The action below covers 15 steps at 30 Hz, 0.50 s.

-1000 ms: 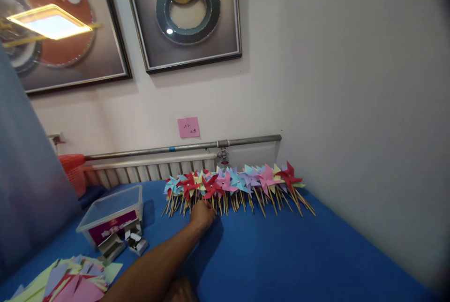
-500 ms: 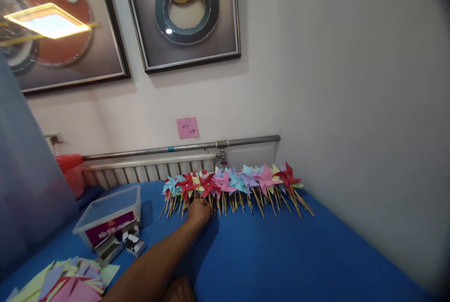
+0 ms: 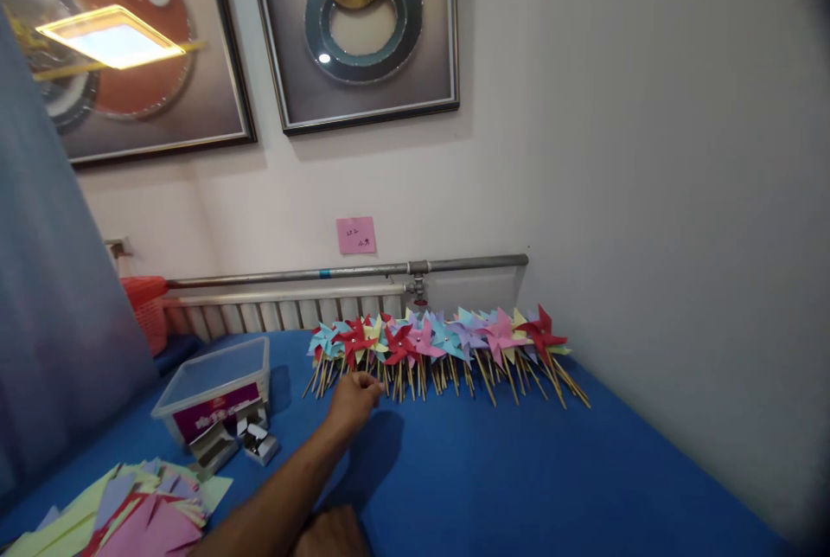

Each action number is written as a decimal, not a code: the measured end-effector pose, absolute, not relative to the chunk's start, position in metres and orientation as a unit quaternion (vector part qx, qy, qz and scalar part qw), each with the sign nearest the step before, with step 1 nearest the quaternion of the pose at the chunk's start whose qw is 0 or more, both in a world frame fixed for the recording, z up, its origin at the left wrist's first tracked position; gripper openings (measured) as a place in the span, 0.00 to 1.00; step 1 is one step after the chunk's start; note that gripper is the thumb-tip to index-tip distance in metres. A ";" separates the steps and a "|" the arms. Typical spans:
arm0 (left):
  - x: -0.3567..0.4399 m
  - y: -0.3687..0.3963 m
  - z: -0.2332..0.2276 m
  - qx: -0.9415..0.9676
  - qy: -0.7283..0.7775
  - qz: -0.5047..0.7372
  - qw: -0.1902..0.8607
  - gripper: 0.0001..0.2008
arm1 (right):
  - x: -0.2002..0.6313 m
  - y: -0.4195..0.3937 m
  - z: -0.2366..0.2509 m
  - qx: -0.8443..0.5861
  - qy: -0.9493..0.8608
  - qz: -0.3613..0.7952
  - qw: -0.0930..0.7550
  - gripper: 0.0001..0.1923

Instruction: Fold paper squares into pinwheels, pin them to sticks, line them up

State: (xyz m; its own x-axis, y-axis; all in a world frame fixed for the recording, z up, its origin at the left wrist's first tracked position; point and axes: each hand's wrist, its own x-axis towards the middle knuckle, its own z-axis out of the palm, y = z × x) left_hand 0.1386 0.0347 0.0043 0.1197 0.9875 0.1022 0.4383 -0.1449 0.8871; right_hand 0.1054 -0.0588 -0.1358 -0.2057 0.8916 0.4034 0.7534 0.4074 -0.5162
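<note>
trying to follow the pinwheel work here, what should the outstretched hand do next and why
Probably draw the left hand back toward the stack of cut paper. It sits at the stick ends of the row of pinwheels, seemingly holding nothing, and the row lies along the wall. Whether the fingers still pinch a stick is hard to tell. The right hand rests low on the blue table.

The writing on the pink note [image 3: 355, 234] is too small to read. The left picture [image 3: 123, 47] runs off the top and left edges, and glare covers part of it. The paper stack [image 3: 123, 522] is cut by the bottom edge. One hand [image 3: 328, 533] shows only partly at the bottom edge; whether it holds anything cannot be told. The other hand [image 3: 352, 397] curls beside the pinwheels [image 3: 434, 345], fingertips hidden.
</note>
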 end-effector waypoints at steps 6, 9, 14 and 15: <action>0.068 -0.016 -0.007 0.671 0.501 0.457 0.299 0.17 | 0.124 -0.079 -0.073 -0.510 -0.841 0.103 0.146 0.11; 0.046 -0.030 -0.020 0.674 0.522 0.473 0.223 0.18 | 0.130 -0.088 -0.057 -0.516 -0.839 0.106 0.132 0.11; 0.037 -0.029 -0.029 0.704 0.527 0.436 0.191 0.18 | 0.136 -0.095 -0.054 -0.505 -0.834 0.105 0.194 0.10; 0.037 -0.027 -0.029 0.709 0.528 0.429 0.183 0.18 | 0.137 -0.095 -0.055 -0.498 -0.835 0.104 0.209 0.09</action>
State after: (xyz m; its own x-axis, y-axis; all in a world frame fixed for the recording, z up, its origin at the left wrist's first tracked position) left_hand 0.0374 -0.0274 -0.0286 0.0734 0.9066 0.4156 0.5922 -0.3749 0.7133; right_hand 0.1370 -0.0952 -0.0554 -0.4174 0.8749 0.2454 0.7882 0.4830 -0.3814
